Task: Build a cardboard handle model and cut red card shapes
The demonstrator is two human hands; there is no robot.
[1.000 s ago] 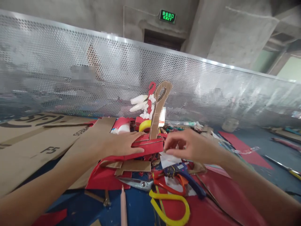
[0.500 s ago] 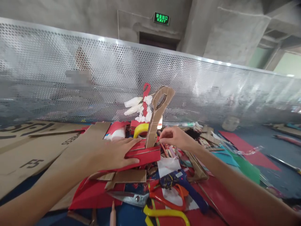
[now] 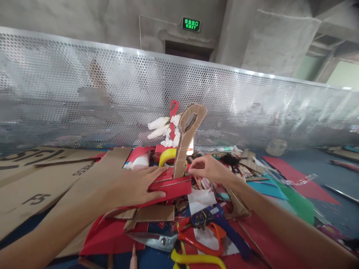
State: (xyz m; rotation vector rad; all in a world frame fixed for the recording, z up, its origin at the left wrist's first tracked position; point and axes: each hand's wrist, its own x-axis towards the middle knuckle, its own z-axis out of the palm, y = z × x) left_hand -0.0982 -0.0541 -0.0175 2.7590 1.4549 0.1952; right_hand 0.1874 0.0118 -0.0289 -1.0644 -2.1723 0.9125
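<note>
My left hand (image 3: 140,186) lies over a red-covered cardboard base (image 3: 179,186), fingers stretched along its top and thumb against its front. From a slot in this base a brown cardboard piece (image 3: 185,144) rises, leaning slightly right, with a looped top. Just right of its foot is my right hand (image 3: 206,168), thumb and fingertips pinched together. Whatever sits between those fingertips is too small to make out. Behind the upright stands a red looped figure (image 3: 174,108) with white tufts and white wing-like pieces. A yellow tape roll (image 3: 167,154) is partly hidden behind the upright.
In front lie orange-handled scissors (image 3: 162,241), a blue glue gun (image 3: 224,224) and a yellow handle (image 3: 196,257). Cardboard sheets (image 3: 36,183) cover the left side. Red paper (image 3: 297,175) and green paper (image 3: 300,205) lie right. A perforated metal screen (image 3: 224,101) runs along the back.
The view has tilted slightly. Both hands keep nearly the same places at the base and the upright; the right fingertips remain pinched beside the upright's foot.
</note>
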